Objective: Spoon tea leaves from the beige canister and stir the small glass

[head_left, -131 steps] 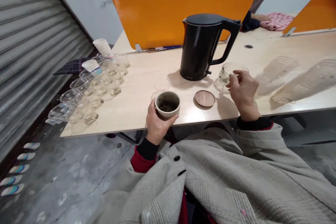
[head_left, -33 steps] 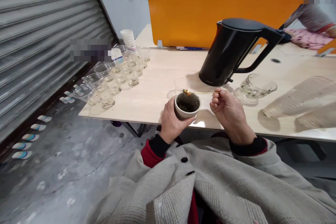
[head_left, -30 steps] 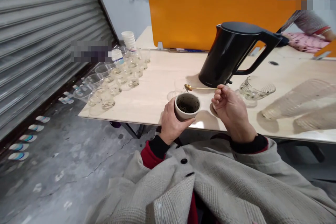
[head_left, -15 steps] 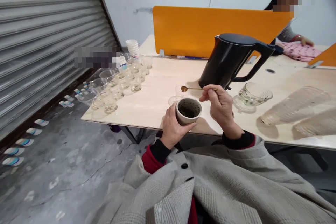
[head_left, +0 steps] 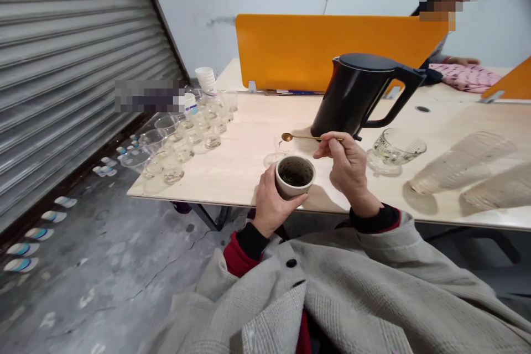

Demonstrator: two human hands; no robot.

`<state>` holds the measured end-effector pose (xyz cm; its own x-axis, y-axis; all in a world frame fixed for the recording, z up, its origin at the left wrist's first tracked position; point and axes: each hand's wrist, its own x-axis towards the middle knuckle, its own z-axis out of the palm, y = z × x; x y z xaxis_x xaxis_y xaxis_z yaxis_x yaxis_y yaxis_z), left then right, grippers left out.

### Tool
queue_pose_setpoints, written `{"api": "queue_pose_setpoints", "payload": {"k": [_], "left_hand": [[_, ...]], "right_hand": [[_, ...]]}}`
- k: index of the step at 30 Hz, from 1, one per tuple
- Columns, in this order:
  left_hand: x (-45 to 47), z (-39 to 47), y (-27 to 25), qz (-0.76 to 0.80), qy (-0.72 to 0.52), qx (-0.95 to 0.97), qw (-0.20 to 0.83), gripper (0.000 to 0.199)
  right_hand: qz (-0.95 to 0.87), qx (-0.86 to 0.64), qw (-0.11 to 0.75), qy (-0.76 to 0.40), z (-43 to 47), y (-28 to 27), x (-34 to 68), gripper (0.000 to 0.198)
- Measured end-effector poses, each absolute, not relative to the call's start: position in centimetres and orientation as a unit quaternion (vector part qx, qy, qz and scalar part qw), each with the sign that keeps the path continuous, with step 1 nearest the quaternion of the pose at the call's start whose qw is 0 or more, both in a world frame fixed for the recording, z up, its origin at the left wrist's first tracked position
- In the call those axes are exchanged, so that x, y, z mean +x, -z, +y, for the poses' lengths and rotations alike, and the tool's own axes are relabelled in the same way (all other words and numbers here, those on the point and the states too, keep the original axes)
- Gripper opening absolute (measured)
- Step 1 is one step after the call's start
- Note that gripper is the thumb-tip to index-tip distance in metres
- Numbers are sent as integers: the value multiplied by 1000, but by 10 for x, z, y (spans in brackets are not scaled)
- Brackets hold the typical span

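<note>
My left hand (head_left: 271,204) is wrapped round a pale cup (head_left: 293,192) just above the table's front edge. Dark loose tea leaves seem to lie in the bottom of that cup, with bits stuck to its inner wall. Between the thumb and fingers of my right hand (head_left: 347,168) is a thin gold spoon (head_left: 305,137), held nearly level. Its bowl points left, over a small clear plastic cup (head_left: 272,160) that is partly hidden behind the pale cup. A few dark shreds show just below the spoon's bowl.
Behind my right hand stands a black kettle (head_left: 354,94). A glass with green leaves (head_left: 398,149) and stacked clear cups (head_left: 460,163) are to the right. Several clear cups (head_left: 182,146) crowd the table's left end. An orange divider (head_left: 290,50) separates a person's hand (head_left: 462,61).
The view has shifted slightly, and both hands keep nearly the same pose. The spoon's bowl stays over the small clear cup, and dark shreds show more plainly below it.
</note>
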<state>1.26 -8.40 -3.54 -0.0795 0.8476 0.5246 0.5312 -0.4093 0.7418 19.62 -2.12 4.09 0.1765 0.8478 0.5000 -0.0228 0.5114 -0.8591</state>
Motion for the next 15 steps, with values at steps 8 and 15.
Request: {"api": "queue_pose_setpoints", "payload": {"k": [8, 15], "left_hand": [[13, -84, 34, 518, -524, 657, 159, 101], [10, -83, 34, 521, -520, 655, 170, 98]], "right_hand": [[-469, -379, 723, -338, -26, -55, 209, 23], [-468, -497, 731, -14, -47, -69, 295, 22]]}}
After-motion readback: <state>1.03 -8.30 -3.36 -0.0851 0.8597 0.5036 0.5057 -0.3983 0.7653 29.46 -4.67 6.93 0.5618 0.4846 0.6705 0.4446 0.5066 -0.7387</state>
